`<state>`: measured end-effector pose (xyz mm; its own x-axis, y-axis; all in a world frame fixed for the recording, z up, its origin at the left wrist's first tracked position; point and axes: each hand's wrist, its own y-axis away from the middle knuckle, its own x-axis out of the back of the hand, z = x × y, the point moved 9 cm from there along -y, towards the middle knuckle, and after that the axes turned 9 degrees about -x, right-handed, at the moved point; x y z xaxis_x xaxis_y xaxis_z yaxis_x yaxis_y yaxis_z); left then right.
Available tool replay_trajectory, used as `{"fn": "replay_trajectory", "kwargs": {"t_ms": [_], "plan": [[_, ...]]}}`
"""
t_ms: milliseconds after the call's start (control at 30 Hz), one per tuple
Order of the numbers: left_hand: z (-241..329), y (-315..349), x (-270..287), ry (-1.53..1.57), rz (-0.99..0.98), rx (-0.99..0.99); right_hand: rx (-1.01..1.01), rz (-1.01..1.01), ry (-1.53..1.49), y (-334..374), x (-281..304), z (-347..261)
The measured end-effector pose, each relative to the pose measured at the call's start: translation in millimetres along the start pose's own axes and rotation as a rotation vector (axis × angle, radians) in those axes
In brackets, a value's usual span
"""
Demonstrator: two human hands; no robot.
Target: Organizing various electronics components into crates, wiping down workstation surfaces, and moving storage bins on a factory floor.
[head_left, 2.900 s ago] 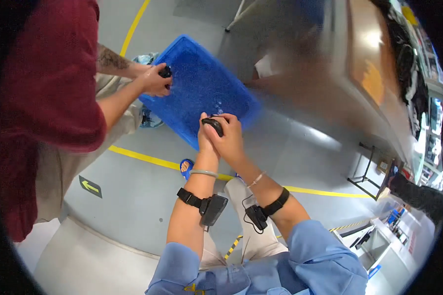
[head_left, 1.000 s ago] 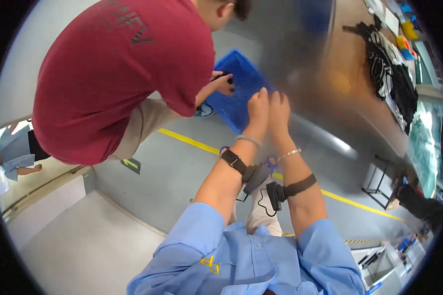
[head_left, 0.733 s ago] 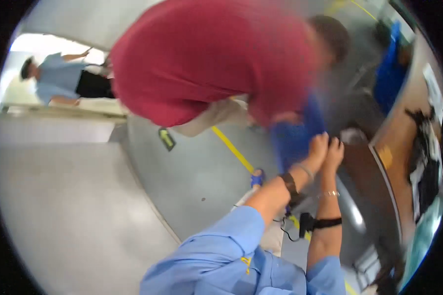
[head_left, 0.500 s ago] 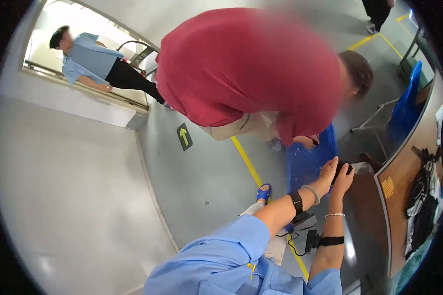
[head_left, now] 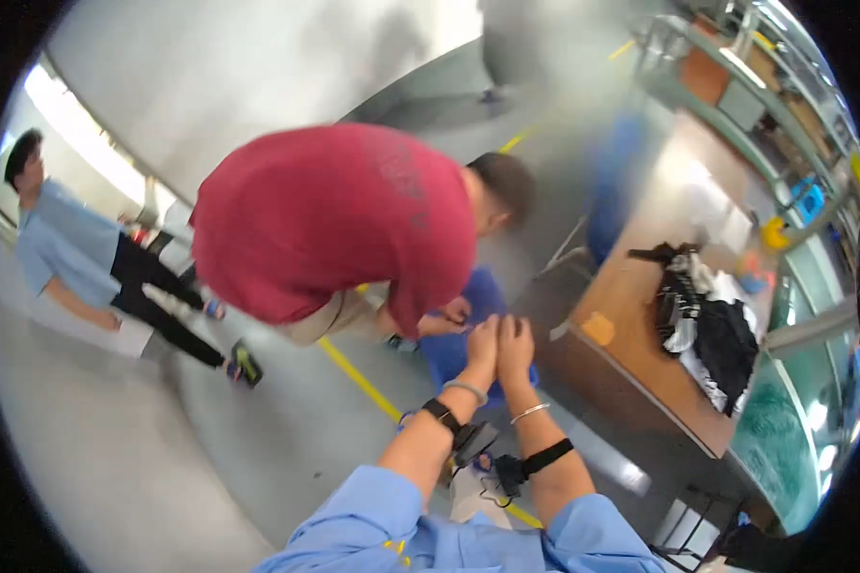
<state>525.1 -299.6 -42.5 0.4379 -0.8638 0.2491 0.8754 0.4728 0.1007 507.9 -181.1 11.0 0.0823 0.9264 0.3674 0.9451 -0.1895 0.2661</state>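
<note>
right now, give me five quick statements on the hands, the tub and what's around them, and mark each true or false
1. The left hand and the right hand are close together. True.
2. Both hands lie in the person's lap. False: they are held out in front, over the blue tub in this view.
3. A co-worker in a dark red shirt bends toward the tub. True.
4. The black and white cloth heap is on the floor. False: it lies on the brown table.
5. A black strap circles the right forearm. True.
</note>
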Motion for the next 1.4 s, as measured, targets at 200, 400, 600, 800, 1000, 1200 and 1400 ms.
{"fn": "replay_trajectory", "kwargs": {"t_ms": [200, 400, 600, 800, 1000, 1200, 1400], "plan": [[-30, -5, -26, 0.25, 0.055, 0.202, -0.001, 0.024, 0.019, -14, 23, -8], [-34, 33, -8, 0.349, 0.109, 0.354, -0.179, -0.127, 0.127, -23, 11, 53], [8, 52, -11, 0.57, -0.218, 0.322, -0.348, -0.025, -0.066, -70, 47, 114], [-6, 52, 83, 0.52, -0.031, 0.645, -0.663, -0.335, -0.683, 15, -7, -2], [-36, 60, 84, 0.438, -0.017, 0.645, -0.201, -0.023, -0.6, -17, 124, -34], [-53, 85, 106, 0.492, -0.138, 0.594, 0.351, 0.189, -0.095, -3, 227, -76], [-88, 143, 131, 0.496, -0.138, 0.631, 0.718, 0.18, 0.973, -59, 136, -25]]}}
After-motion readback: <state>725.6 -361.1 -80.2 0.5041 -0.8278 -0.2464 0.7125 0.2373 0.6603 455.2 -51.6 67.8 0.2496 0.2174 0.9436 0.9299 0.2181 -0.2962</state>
